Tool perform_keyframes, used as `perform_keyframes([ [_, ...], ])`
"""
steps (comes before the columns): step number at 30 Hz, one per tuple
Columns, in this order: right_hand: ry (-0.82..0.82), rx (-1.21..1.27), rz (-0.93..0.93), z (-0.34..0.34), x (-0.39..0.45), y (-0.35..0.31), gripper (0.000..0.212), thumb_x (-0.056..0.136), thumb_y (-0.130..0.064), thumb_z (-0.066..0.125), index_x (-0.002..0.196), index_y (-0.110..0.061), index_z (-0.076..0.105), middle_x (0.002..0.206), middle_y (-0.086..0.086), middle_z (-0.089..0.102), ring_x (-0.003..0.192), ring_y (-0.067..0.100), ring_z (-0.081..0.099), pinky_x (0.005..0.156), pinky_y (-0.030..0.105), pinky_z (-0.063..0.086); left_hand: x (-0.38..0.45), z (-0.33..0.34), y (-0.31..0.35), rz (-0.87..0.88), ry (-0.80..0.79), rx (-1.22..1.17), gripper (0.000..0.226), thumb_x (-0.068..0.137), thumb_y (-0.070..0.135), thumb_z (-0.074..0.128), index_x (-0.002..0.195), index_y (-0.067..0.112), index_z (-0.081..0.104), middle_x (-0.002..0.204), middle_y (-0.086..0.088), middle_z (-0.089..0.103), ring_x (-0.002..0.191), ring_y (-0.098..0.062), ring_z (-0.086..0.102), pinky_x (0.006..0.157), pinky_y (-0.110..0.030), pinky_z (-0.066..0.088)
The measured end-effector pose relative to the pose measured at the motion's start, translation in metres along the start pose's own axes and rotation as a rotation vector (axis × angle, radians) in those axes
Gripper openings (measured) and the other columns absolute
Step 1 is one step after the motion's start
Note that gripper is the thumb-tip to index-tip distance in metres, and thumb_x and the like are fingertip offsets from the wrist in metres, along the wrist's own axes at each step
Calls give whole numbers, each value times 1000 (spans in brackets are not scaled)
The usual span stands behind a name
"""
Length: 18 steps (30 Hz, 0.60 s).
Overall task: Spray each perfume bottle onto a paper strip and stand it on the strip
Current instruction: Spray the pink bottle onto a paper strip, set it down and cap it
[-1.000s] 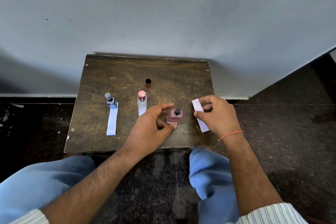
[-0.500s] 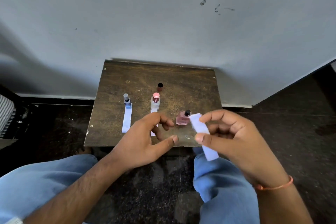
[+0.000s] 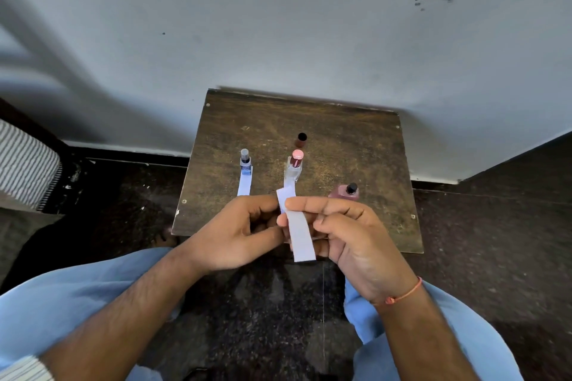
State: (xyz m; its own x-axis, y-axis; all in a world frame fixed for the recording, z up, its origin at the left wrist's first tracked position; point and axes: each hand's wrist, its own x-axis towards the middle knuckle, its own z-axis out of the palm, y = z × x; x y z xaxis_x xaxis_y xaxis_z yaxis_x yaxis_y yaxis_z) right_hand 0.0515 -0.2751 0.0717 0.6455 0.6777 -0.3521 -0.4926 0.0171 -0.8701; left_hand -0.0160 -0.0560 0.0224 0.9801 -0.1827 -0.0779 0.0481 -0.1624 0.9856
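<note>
Over the small wooden surface (image 3: 253, 120), both hands pinch the paper strip (image 3: 298, 233): left hand (image 3: 238, 233), right hand (image 3: 349, 235); best keep it taut and flat before spraying the pink bottle (image 3: 345, 192).

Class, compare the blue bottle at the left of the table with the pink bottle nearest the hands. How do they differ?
The blue bottle stands on a paper strip; the pink bottle stands on bare table. The blue bottle has a grey top, the pink bottle a black one. The pink bottle looks squatter and wider, the blue one slimmer. Both stand upright, with neither hand touching them.
</note>
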Motion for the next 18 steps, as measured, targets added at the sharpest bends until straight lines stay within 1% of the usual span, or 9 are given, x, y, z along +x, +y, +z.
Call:
perform_keyframes([
  [3, 10, -109, -73, -1, 8, 8, 32, 99, -4, 63, 119, -17, 84, 117, 14, 83, 105, 27, 81, 77, 33, 67, 2, -1, -7, 1, 54, -63, 18, 106, 9, 61, 115, 6, 76, 103, -16, 78, 93, -23, 71, 83, -43, 57],
  [6, 81, -303, -170, -3, 16, 18, 21, 101, -8, 74, 115, -19, 85, 107, 4, 86, 94, 30, 82, 80, 35, 67, 5, 1, -17, 5, 72, -32, 19, 108, 20, 62, 111, 10, 77, 99, -10, 79, 93, -19, 71, 85, -43, 58],
  [8, 155, -480, -238, -5, 18, 24, 13, 99, -17, 79, 111, -19, 85, 96, -5, 84, 82, 18, 78, 77, 36, 65, 6, 1, -20, -3, 73, 20, 19, 109, 27, 62, 115, 21, 80, 105, 1, 82, 99, -23, 77, 89, -46, 61],
  [10, 234, -688, -383, -5, 18, 28, 11, 97, -28, 81, 105, -22, 85, 93, -10, 79, 80, 13, 74, 73, 35, 60, 7, 3, -19, 18, 43, 71, 21, 109, 35, 61, 118, 43, 78, 111, 18, 81, 105, -8, 76, 93, -30, 59],
  [11, 249, -759, -458, -5, 18, 29, 12, 97, -32, 80, 103, -23, 85, 93, -10, 74, 77, 15, 70, 69, 32, 57, 7, 4, -20, 7, 33, 107, 20, 107, 44, 61, 117, 47, 78, 110, 22, 80, 104, -5, 75, 93, -27, 58],
  [12, 252, -792, -514, -4, 18, 28, 12, 97, -32, 79, 103, -24, 85, 94, -8, 70, 74, 15, 66, 66, 29, 55, 8, 4, -22, -22, 23, 150, 26, 105, 56, 60, 113, 41, 80, 106, 16, 81, 100, -11, 76, 92, -34, 60],
  [13, 251, -803, -554, -4, 18, 27, 12, 98, -32, 78, 104, -24, 85, 96, -7, 67, 73, 16, 63, 63, 27, 53, 8, 3, -23, -46, 19, 202, 45, 101, 67, 58, 107, 30, 81, 100, 5, 81, 94, -22, 76, 88, -44, 61],
  [15, 258, -815, -599, -5, 18, 24, 12, 98, -29, 78, 104, -22, 85, 99, -4, 64, 75, 15, 61, 61, 28, 52, 8, 4, -27, -68, 13, 267, 62, 99, 73, 55, 96, 16, 79, 87, -9, 75, 82, -34, 70, 75, -52, 57],
  [18, 295, -810, -621, -6, 16, 22, 8, 98, -21, 80, 101, -15, 86, 102, -3, 68, 72, 14, 62, 60, 30, 52, 10, 6, -30, 3, -4, 325, 39, 104, 51, 63, 84, 19, 73, 71, 3, 64, 64, -19, 59, 60, -43, 51],
])
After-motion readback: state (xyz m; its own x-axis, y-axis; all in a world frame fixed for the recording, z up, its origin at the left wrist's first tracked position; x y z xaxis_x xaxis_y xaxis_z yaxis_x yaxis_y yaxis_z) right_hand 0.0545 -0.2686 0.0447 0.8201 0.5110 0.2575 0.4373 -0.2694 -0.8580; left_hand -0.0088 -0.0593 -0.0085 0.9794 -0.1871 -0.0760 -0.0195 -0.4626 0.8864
